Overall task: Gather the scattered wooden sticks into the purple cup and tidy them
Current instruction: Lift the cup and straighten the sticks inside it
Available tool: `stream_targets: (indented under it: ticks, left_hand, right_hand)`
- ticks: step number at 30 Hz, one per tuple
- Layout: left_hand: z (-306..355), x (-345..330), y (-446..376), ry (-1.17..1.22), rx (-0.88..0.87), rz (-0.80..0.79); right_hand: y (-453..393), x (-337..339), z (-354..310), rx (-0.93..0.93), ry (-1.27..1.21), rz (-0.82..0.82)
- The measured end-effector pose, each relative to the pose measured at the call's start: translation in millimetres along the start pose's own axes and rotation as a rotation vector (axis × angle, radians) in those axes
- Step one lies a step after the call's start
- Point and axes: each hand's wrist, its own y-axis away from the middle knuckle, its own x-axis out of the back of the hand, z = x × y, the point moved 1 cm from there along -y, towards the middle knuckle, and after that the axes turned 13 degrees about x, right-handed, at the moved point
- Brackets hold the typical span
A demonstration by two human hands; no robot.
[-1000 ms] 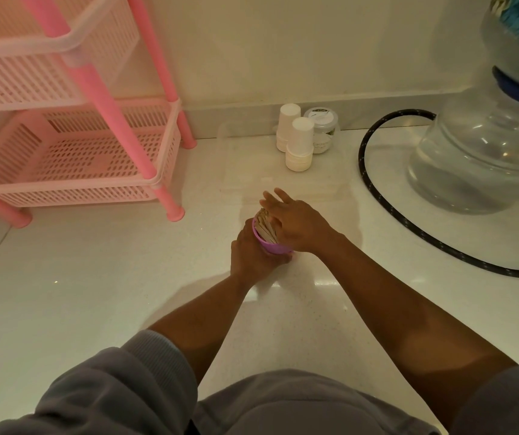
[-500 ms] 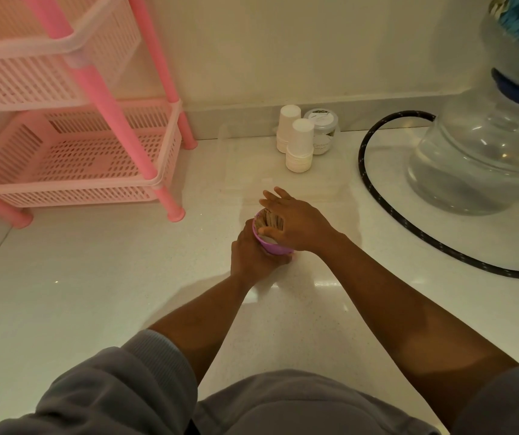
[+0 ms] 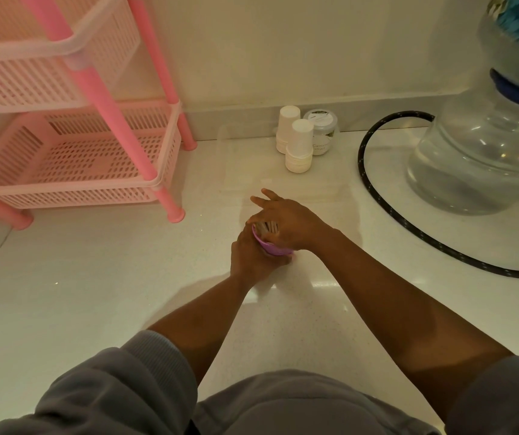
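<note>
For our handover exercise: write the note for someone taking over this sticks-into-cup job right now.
Left hand: grip closed around the purple cup, holding it on the counter.
Right hand: over the cup mouth, pressing on the sticks.
Done: sticks are in the cup; none visible loose on the counter.
Left: level and straighten the bundle, then let go of the cup.

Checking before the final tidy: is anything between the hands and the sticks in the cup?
Nothing visible. The left hand grips the purple cup; the right hand rests on the wooden sticks in it.
</note>
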Motion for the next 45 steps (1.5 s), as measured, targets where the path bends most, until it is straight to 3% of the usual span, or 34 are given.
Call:
stream_targets:
  ticks: [12, 18, 27, 32, 38, 45]
  left_hand:
    - [0, 0, 0, 0.008, -0.04, 0.006]
    - [2, -1, -2, -0.028, -0.039, -0.012]
    - [2, 0, 0, 0.0, -0.041, 0.005]
    - [-1, -2, -1, 0.003, -0.031, 0.011]
    - [0, -2, -3, 0.001, -0.02, -0.007]
    - [-1, -3, -2, -0.001, -0.034, 0.01]
  right_hand:
    - [6, -12, 22, -0.204, -0.123, 0.268]
    - [10, -15, 21, -0.253, -0.042, 0.437]
    - [12, -8, 15, -0.245, -0.018, 0.374]
    - [6, -6, 2, -0.168, 0.102, 0.249]
    - [3, -8, 2, -0.194, 0.179, 0.296]
    - [11, -8, 14, -0.307, 0.064, 0.403]
